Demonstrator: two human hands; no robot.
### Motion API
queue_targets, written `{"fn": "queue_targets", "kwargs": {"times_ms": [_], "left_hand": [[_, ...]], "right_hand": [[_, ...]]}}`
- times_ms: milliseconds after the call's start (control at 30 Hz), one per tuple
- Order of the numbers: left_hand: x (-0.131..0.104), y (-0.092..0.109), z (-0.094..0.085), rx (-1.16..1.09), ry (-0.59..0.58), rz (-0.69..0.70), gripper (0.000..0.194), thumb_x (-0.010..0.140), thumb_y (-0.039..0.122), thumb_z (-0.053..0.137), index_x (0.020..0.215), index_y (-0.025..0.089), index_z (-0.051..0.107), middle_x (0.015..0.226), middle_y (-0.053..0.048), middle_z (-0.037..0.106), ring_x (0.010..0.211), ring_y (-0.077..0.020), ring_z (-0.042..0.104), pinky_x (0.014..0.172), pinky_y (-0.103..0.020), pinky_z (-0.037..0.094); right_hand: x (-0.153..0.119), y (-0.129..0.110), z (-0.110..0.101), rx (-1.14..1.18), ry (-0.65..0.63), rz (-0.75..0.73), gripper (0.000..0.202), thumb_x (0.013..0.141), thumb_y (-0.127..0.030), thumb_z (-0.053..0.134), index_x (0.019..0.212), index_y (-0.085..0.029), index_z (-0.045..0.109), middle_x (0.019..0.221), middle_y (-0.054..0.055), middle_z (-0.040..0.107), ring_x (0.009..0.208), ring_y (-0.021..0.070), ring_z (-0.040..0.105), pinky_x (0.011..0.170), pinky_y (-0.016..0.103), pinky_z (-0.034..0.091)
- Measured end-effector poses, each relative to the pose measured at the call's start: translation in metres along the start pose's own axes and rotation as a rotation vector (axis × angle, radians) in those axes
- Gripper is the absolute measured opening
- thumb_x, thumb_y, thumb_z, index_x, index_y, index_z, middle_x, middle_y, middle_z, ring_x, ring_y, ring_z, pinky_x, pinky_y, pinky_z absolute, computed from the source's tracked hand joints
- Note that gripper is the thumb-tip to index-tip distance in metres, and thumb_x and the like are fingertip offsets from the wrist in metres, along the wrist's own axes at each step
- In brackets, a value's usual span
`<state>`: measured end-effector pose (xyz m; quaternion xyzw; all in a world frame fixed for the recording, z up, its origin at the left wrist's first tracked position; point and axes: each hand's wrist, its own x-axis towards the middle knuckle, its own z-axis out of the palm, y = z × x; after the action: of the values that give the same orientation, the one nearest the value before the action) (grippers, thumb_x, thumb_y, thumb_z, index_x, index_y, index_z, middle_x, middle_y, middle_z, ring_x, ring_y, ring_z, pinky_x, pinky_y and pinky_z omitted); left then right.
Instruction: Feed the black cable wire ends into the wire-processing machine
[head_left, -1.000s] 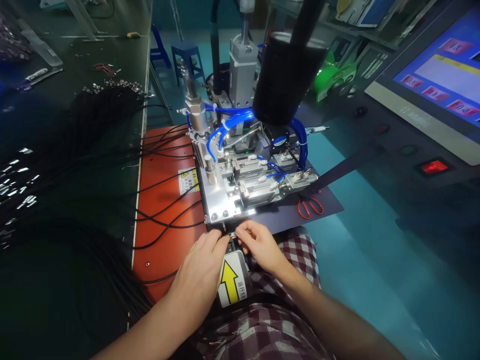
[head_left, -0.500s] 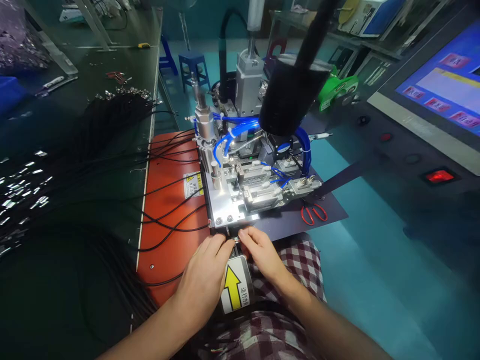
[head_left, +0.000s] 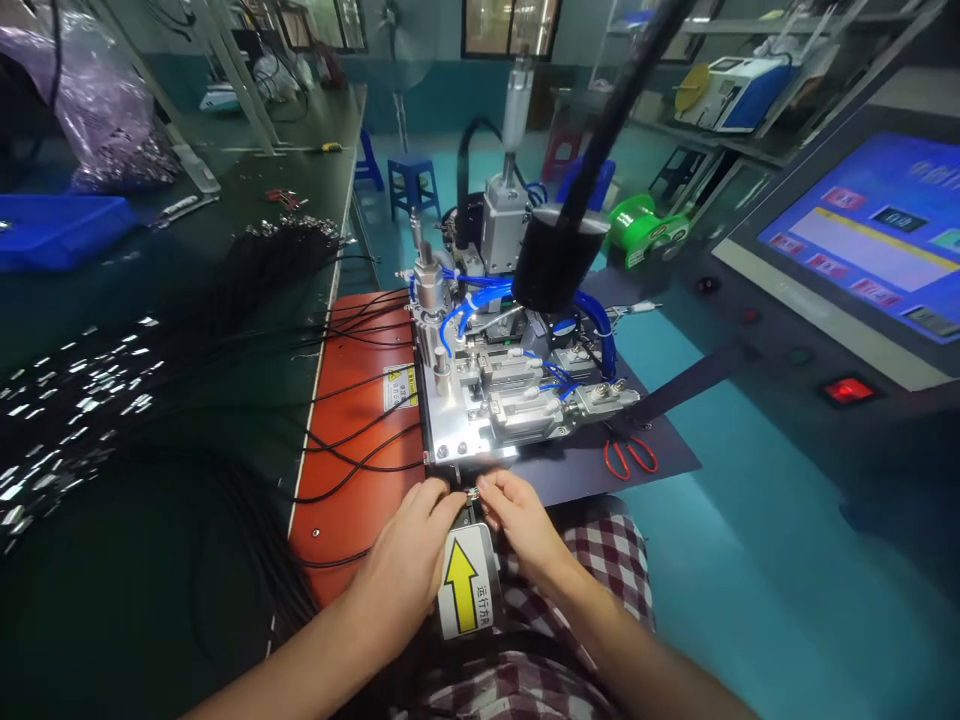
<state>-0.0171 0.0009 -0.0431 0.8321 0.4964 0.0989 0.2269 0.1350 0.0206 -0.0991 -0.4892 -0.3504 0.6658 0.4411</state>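
My left hand (head_left: 412, 530) is closed, its thumb and fingers pinched at the front end of the machine's track. Facing it, my right hand (head_left: 519, 512) pinches from the other side. Between the fingertips shows a small shiny metal part (head_left: 472, 493), too small to make out its exact kind. Just below is a white plate with a yellow arrow (head_left: 463, 585). The metal machine (head_left: 450, 430) with blue air tubes stands right beyond my hands. Black cables (head_left: 367, 462) run to its left side across an orange-red board (head_left: 337, 520).
Bundles of black cables with metal ends (head_left: 82, 410) lie on the dark table at left, near a blue tray (head_left: 67, 232). Red-handled scissors (head_left: 630, 458) lie right of the machine. A black lamp-like cylinder (head_left: 559, 260) hangs above it. A touchscreen panel (head_left: 870, 240) stands at right.
The camera view has tilted up, so the scene sits lower and more of the room shows. My hands stay pinched at the same spot, with the metal part slightly more visible.
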Motion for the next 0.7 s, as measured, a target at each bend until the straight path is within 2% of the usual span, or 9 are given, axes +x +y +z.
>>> {"fn": "queue_targets", "kwargs": {"times_ms": [100, 200, 367, 567, 700], "left_hand": [[-0.024, -0.005, 0.008, -0.021, 0.143, -0.09, 0.037, 0.09, 0.011, 0.031, 0.124, 0.016, 0.044, 0.107, -0.011, 0.051, 0.093, -0.0186, 0.056, 0.079, -0.032, 0.052], [-0.048, -0.008, 0.02, 0.181, 0.265, -0.164, 0.044, 0.089, 0.014, 0.035, 0.132, 0.021, 0.038, 0.113, -0.012, 0.051, 0.101, -0.0236, 0.055, 0.081, -0.038, 0.052], [-0.062, -0.013, 0.024, 0.404, 0.268, -0.176, 0.046, 0.09, 0.021, 0.038, 0.136, 0.023, 0.038, 0.126, -0.011, 0.051, 0.11, -0.0284, 0.05, 0.087, -0.045, 0.049], [-0.056, -0.03, 0.011, 0.41, 0.165, -0.108, 0.045, 0.09, 0.017, 0.036, 0.134, 0.022, 0.042, 0.137, -0.007, 0.043, 0.125, -0.0263, 0.039, 0.096, -0.04, 0.045], [-0.055, -0.033, 0.01, 0.419, 0.18, -0.09, 0.045, 0.089, 0.016, 0.036, 0.133, 0.022, 0.043, 0.137, -0.008, 0.044, 0.124, -0.0265, 0.04, 0.096, -0.04, 0.046]], "right_hand": [[-0.001, -0.001, 0.0, 0.003, -0.003, -0.016, 0.038, 0.075, -0.052, 0.061, 0.065, -0.019, 0.046, 0.053, -0.007, 0.041, 0.046, 0.0084, 0.031, 0.048, 0.024, 0.024], [-0.003, -0.002, 0.0, 0.014, -0.004, -0.021, 0.039, 0.074, -0.052, 0.062, 0.064, -0.019, 0.045, 0.054, -0.007, 0.04, 0.046, 0.0085, 0.031, 0.048, 0.024, 0.025], [-0.003, -0.002, 0.0, 0.017, -0.005, -0.025, 0.04, 0.073, -0.053, 0.063, 0.063, -0.019, 0.045, 0.054, -0.007, 0.04, 0.046, 0.0085, 0.031, 0.049, 0.024, 0.025], [-0.003, -0.004, 0.001, 0.007, 0.005, -0.02, 0.039, 0.073, -0.052, 0.063, 0.063, -0.019, 0.046, 0.052, -0.007, 0.041, 0.046, 0.009, 0.033, 0.05, 0.024, 0.026], [-0.004, -0.005, -0.002, 0.007, 0.004, -0.003, 0.04, 0.074, -0.054, 0.062, 0.064, -0.017, 0.049, 0.056, -0.005, 0.046, 0.047, 0.009, 0.037, 0.05, 0.024, 0.028]]}}
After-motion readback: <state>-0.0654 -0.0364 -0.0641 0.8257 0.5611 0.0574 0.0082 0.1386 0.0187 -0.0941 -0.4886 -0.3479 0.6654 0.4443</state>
